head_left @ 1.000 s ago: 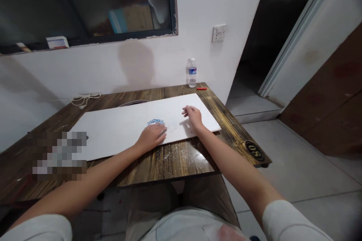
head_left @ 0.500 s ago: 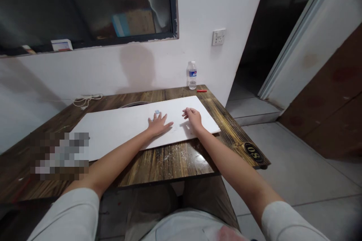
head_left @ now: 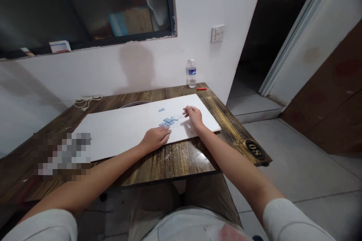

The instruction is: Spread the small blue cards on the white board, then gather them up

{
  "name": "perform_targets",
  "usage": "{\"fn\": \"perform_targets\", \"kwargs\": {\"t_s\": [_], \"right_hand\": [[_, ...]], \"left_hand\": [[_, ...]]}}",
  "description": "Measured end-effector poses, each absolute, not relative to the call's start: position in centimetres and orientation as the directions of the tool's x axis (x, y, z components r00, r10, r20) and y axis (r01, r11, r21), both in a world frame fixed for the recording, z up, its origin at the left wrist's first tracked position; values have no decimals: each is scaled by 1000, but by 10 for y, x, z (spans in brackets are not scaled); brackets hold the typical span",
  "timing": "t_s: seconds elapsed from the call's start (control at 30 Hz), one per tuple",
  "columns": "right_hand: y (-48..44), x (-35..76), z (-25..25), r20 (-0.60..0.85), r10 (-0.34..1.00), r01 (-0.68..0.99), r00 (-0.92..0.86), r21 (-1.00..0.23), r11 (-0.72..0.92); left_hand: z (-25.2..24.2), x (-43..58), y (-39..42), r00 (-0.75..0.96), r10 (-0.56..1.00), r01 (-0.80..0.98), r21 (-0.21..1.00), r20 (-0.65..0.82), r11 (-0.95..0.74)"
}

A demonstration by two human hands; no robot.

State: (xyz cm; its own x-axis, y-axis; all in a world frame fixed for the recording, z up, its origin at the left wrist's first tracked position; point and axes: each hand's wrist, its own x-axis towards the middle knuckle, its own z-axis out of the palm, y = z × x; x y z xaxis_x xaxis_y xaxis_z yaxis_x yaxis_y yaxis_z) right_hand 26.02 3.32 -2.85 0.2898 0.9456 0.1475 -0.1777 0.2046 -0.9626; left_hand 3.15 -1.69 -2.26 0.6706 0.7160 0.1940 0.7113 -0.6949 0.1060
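Note:
A small cluster of blue-and-white striped pieces (head_left: 169, 121) lies on the white board (head_left: 118, 131); it may be drawn or loose, I cannot tell. One more blue-and-white striped piece (head_left: 161, 110) lies farther back on the board. My left hand (head_left: 155, 138) rests palm down near the board's front edge, fingers stretched out, the tips touching the near side of the cluster. To the right of it, my right hand (head_left: 193, 116) is raised just over the board with thumb and fingers pinched together. A faint thin line runs from these fingertips toward the cluster; what they hold is too small to name.
The board lies on a dark wooden table (head_left: 166, 163) with pale specks near its front edge. A water bottle (head_left: 192, 73) and a red pen-like stick (head_left: 201, 89) are at the back right. A coiled white cable (head_left: 88, 100) lies at the back left. A blurred patch covers the left end.
My left hand has drawn back toward the board's front edge, its fingers closer together, uncovering the blue-striped cluster. My right hand stays in nearly the same place.

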Motion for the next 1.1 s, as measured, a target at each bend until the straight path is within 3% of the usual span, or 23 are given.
{"fn": "perform_targets", "kwargs": {"t_s": [0.17,0.27,0.4,0.53,0.67,0.8,0.97,1.1], "right_hand": [[31,261,-28,151,942,-158,299,-966,205],[31,260,-28,155,944,-153,290,-967,205],[32,259,-30,162,946,-166,281,-963,214],[36,263,-33,189,937,-114,294,-966,231],[41,272,-36,180,931,61,317,-984,170],[41,275,-35,149,964,304,221,-950,77],[37,272,-33,193,973,511,127,-854,103],[37,270,-37,199,978,400,58,-903,160]], "left_hand": [[-16,19,-11,466,880,881,44,94,-471],[-16,35,3,424,906,904,53,12,-424],[-17,67,18,521,852,852,84,-51,-517],[-19,89,17,694,720,717,96,-2,-690],[-21,86,4,832,551,543,114,58,-832],[-21,58,-11,828,521,511,104,206,-853],[-23,25,-16,628,736,747,67,252,-661],[-28,26,4,388,910,912,80,146,-402]]}}
